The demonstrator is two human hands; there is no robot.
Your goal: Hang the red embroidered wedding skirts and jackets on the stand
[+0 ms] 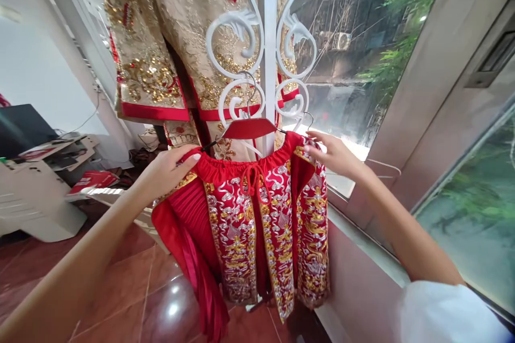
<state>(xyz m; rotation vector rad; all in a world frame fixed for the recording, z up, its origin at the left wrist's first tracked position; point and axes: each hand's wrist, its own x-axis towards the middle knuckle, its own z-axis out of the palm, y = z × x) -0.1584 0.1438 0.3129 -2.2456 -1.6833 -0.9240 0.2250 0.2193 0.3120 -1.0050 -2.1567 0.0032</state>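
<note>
A red embroidered skirt (235, 225) with gold and silver patterns hangs by its gathered waistband from a hanger (249, 128) with a red middle. A red drawstring bow (252, 177) is tied at the front of the waistband. At the waistband's left end, my left hand (175, 169) is closed on the fabric, thumb on top. On the opposite end, my right hand (330, 151) pinches the waistband near the hanger's clip. The hanger's hook reaches up to a white scrolled metal stand (269, 53); whether it bears on the scroll I cannot tell.
Behind the stand hangs a cream and gold sequined garment (148, 64) with red trim. Windows with a metal frame (438, 91) stand on the right. To the left are a dark monitor (24, 131) and a red box (94, 181). Red-brown tiles (120, 278) cover the floor.
</note>
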